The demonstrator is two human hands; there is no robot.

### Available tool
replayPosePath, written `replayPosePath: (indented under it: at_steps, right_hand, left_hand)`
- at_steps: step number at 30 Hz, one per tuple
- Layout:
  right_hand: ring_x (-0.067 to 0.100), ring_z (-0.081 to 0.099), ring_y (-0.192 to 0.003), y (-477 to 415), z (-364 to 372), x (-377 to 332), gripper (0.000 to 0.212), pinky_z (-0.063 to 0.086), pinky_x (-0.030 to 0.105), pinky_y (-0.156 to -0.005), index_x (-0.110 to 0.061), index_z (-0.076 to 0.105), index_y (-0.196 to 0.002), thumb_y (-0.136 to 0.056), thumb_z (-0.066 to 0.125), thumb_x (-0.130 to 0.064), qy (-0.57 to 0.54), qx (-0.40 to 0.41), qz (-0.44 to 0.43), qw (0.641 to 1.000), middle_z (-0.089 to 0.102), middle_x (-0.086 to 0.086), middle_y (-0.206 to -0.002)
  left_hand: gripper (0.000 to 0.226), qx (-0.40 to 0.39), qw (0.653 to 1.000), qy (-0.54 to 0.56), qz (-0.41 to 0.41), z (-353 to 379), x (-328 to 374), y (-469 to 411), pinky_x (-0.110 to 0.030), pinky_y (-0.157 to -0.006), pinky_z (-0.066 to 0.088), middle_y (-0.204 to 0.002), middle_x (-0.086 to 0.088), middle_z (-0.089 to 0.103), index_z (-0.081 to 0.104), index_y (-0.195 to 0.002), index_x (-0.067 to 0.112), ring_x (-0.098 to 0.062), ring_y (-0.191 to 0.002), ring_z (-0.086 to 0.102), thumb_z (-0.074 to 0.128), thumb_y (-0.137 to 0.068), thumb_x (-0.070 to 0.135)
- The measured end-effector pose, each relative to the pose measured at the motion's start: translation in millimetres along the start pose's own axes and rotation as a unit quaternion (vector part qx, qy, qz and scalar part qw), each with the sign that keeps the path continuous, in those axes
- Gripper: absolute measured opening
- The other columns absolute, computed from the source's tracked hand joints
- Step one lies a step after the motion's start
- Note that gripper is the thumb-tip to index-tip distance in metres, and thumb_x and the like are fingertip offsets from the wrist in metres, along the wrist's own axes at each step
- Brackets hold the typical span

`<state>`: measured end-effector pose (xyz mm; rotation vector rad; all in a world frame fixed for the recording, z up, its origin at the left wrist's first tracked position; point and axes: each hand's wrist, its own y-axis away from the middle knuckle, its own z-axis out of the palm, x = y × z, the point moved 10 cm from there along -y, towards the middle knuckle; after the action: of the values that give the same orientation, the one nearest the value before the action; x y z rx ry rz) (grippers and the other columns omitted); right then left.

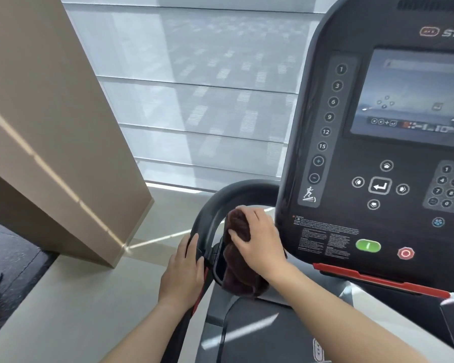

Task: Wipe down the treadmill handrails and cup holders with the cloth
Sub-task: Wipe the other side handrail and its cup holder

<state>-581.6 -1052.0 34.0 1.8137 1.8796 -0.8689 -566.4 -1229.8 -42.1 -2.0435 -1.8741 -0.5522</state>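
Treadmill deck (pixel 249 334) filled the near foreground, grey, over pale floor tiles (pixel 63 310). Above it, 2 bare hands worked at the curved black handrail (pixel 207 205): the left hand (pixel 184 271) curled around the rail, the right hand (pixel 260 242) pressed flat, fingers spread, on the dark brown cloth (pixel 239 273) bunched just beside the rail. Beyond stood the console (pixel 378 179), a beige column (pixel 50 127) and a shaded window (pixel 207 87).
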Motion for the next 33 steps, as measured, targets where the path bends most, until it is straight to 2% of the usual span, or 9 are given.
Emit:
replayPosePath:
  at_steps: [4, 10, 15, 18, 23, 27, 30, 33]
  right_hand:
    - [0.024, 0.045, -0.115, -8, 41, -2, 0.046, 0.039, 0.044, -0.098, -0.028, 0.046, -0.131, -0.088, 0.057, -0.04, 0.083, -0.077, -0.005, 0.994, 0.051, -0.001, -0.125]
    - [0.023, 0.045, -0.114, 7, 50, -8, 0.045, 0.039, 0.043, -0.094, -0.031, 0.047, -0.126, -0.084, 0.057, -0.04, 0.065, -0.112, -0.082, 0.988, 0.052, -0.004, -0.122]
    - [0.025, 0.046, -0.115, -24, 55, -14, 0.046, 0.04, 0.046, -0.096, -0.028, 0.043, -0.132, -0.089, 0.056, -0.04, 0.087, -0.118, -0.04, 0.988, 0.051, 0.001, -0.128]
    - [0.024, 0.045, -0.115, -7, 60, -23, 0.046, 0.039, 0.043, -0.096, -0.029, 0.044, -0.131, -0.089, 0.055, -0.041, 0.104, -0.136, -0.088, 0.981, 0.051, -0.001, -0.128]
    - [0.018, 0.045, -0.117, 33, 51, -22, 0.045, 0.038, 0.04, -0.098, -0.032, 0.048, -0.128, -0.086, 0.058, -0.044, 0.035, -0.157, -0.099, 0.982, 0.052, -0.009, -0.126]
    - [0.015, 0.049, -0.111, 18, 22, -21, 0.039, 0.041, 0.037, -0.096, -0.034, 0.052, -0.121, -0.083, 0.061, -0.041, -0.057, -0.114, -0.063, 0.99, 0.056, -0.011, -0.117]
    - [0.013, 0.051, -0.107, -11, 9, -24, 0.039, 0.042, 0.033, -0.095, -0.032, 0.051, -0.121, -0.084, 0.064, -0.036, -0.104, -0.071, -0.047, 0.991, 0.055, -0.009, -0.114]
    - [0.019, 0.051, -0.108, -34, 20, -37, 0.042, 0.043, 0.034, -0.095, -0.026, 0.052, -0.123, -0.084, 0.065, -0.036, -0.105, -0.07, -0.045, 0.991, 0.057, -0.003, -0.117]
  left_hand:
    - [0.044, 0.02, 0.997, 0.076, -0.006, -3, -6, -2, -0.035, -0.105, 0.034, -0.15, 0.007, 0.03, 0.031, -0.141, 0.028, -0.015, -0.134, 0.032, 0.032, -0.097, 0.027]
    - [0.043, 0.033, 0.994, 0.106, -0.01, -2, -12, -5, -0.032, -0.107, 0.032, -0.148, 0.007, 0.034, 0.036, -0.139, 0.026, -0.013, -0.133, 0.034, 0.033, -0.097, 0.023]
    - [0.043, 0.039, 0.994, 0.097, -0.012, -2, -10, -5, -0.031, -0.103, 0.035, -0.146, 0.008, 0.037, 0.035, -0.139, 0.027, -0.013, -0.13, 0.038, 0.033, -0.097, 0.024]
    - [0.042, 0.038, 0.992, 0.118, -0.013, -4, -13, -6, -0.027, -0.103, 0.032, -0.145, 0.009, 0.037, 0.037, -0.138, 0.027, -0.011, -0.13, 0.037, 0.035, -0.096, 0.022]
    - [0.042, 0.037, 0.987, 0.153, -0.013, -6, -13, -9, -0.028, -0.107, 0.031, -0.143, 0.006, 0.042, 0.041, -0.136, 0.025, -0.01, -0.129, 0.038, 0.037, -0.095, 0.018]
    - [0.041, 0.024, 0.987, 0.159, -0.021, -9, -13, -3, -0.025, -0.105, 0.03, -0.142, 0.004, 0.043, 0.039, -0.137, 0.022, -0.01, -0.128, 0.039, 0.037, -0.096, 0.019]
    - [0.042, 0.006, 0.988, 0.145, -0.041, -9, -21, 14, -0.026, -0.097, 0.036, -0.137, 0.004, 0.046, 0.034, -0.137, 0.026, -0.012, -0.121, 0.044, 0.039, -0.096, 0.029]
    - [0.051, -0.012, 0.987, 0.133, -0.093, -2, -42, 43, -0.031, -0.094, 0.043, -0.138, 0.01, 0.044, 0.027, -0.14, 0.032, -0.012, -0.122, 0.046, 0.04, -0.093, 0.045]
